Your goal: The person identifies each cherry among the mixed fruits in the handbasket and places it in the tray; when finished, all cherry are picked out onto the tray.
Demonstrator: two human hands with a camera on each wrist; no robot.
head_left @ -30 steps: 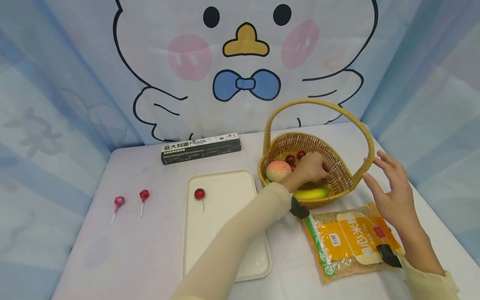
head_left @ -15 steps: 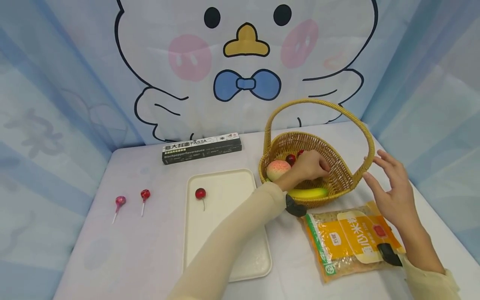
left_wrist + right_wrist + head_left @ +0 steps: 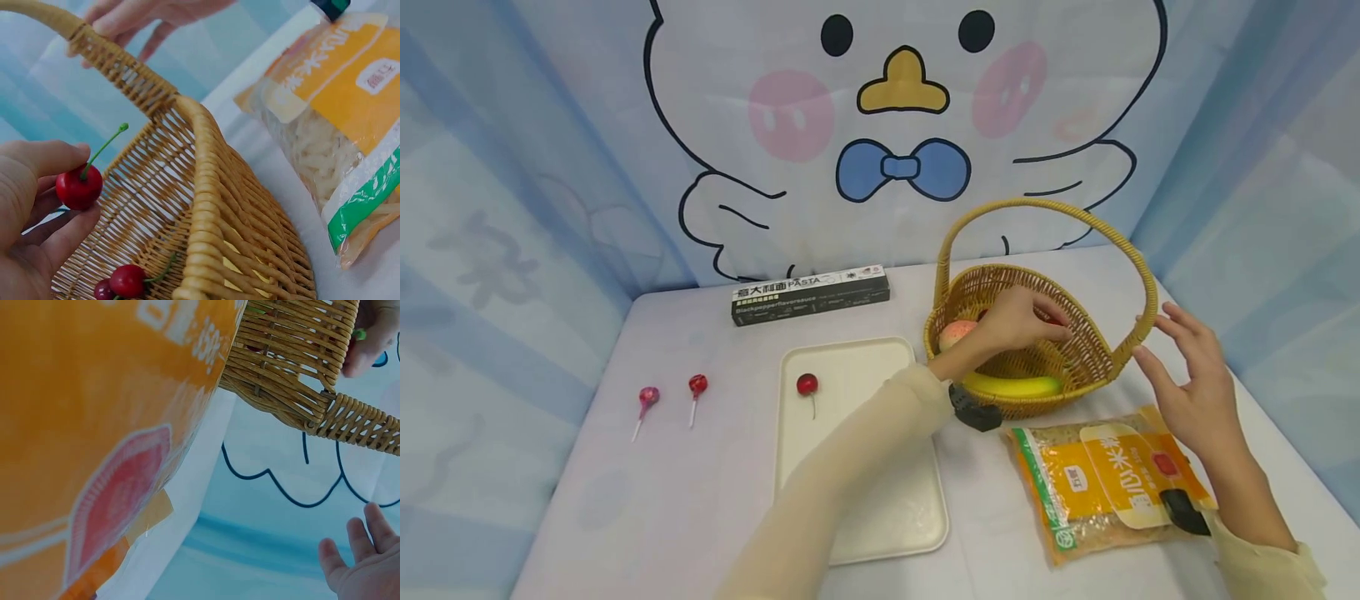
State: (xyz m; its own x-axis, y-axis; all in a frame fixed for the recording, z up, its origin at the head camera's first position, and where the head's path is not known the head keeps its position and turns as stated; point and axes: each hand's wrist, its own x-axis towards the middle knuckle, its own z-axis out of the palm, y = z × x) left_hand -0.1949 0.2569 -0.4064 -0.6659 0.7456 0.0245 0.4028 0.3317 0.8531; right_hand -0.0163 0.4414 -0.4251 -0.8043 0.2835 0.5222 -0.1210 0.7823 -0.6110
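My left hand (image 3: 1047, 327) reaches into a wicker basket (image 3: 1078, 365) and pinches a red cherry (image 3: 79, 186) by thumb and fingers, its green stem pointing up. Two more cherries (image 3: 127, 279) lie on the basket's floor below it. A peach (image 3: 957, 332) and a banana (image 3: 1015, 385) also lie in the basket (image 3: 212, 206). My right hand (image 3: 1180, 354) hovers open beside the right foot of the basket's handle (image 3: 1052, 206), fingers spread and holding nothing.
A cream tray (image 3: 857, 475) with one cherry (image 3: 807, 384) lies left of the basket. Two lollipops (image 3: 648, 397) (image 3: 697, 385) lie further left. A black pasta box (image 3: 811, 295) sits at the back. An orange rice bag (image 3: 1108, 479) lies in front of the basket.
My left hand has shifted slightly further into the basket and now covers the cherries and part of the peach. The right hand has barely moved.
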